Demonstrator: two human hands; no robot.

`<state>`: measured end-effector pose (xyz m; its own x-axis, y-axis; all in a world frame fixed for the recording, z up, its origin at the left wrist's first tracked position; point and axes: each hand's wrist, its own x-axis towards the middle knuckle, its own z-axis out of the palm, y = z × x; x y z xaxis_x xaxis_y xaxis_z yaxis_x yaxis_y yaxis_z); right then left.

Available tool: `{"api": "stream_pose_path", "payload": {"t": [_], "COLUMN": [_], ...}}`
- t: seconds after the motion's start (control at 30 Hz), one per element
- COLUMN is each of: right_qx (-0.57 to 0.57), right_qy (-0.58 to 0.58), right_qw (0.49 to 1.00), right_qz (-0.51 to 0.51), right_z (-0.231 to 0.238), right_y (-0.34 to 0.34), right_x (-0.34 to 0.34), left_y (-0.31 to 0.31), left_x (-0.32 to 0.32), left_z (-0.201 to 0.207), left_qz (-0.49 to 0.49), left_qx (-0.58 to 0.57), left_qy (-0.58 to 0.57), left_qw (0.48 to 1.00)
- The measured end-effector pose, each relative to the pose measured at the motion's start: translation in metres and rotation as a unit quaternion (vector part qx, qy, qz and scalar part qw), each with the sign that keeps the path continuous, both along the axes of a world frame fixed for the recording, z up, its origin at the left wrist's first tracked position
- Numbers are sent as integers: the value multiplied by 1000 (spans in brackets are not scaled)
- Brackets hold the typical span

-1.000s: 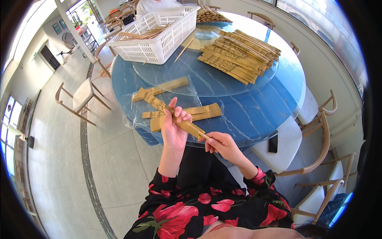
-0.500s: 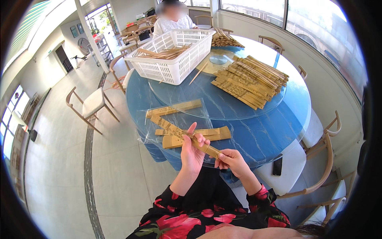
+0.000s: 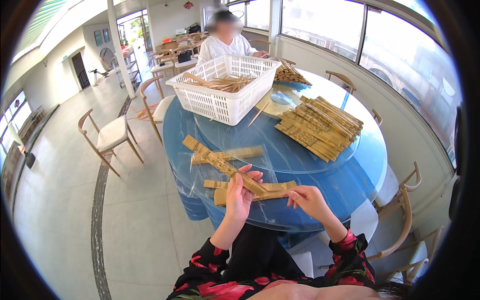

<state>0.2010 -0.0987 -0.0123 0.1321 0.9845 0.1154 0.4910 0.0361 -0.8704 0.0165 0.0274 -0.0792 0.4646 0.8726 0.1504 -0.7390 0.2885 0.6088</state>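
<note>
My left hand (image 3: 239, 201) hides part of the tan packet (image 3: 212, 157) I hold; the person (image 3: 230, 48) opposite has a blurred head (image 3: 225, 22); the lower edge crops my shirt (image 3: 222, 289).

From my head, one wide fisheye looks down and ahead, with my left hand (image 3: 240, 200) and right hand (image 3: 311, 201) near at lower centre, windows (image 3: 322, 22) farther off, upper right.

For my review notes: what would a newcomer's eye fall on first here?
Probably the white slotted basket of thin sticks, toward the far left of the round blue table. Next comes the stack of flat gold strips to its right. Nearest, the left hand holds one long gold strip aslant, with the right hand close by.
</note>
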Motion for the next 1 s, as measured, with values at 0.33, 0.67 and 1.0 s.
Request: {"api": "stream_pose_path", "payload": {"t": [0.33,0.67,1.0], "right_qx": [306,-163,-216], "right_qy": [-291,-580,-634], "right_qw": [905,773,735], "right_qz": [51,197,101], "right_z": [129,110,118], "right_y": [272,461,456], "right_x": [9,8,-11], "left_y": [11,-3,-8], "left_x": [-10,-8,-11], "left_z": [-26,-25,-23], "left_qz": [-3,-58,-80], "left_qx": [-1,0,-11], "left_qy": [-52,-64,-74], "left_qw": [999,996,994]}}
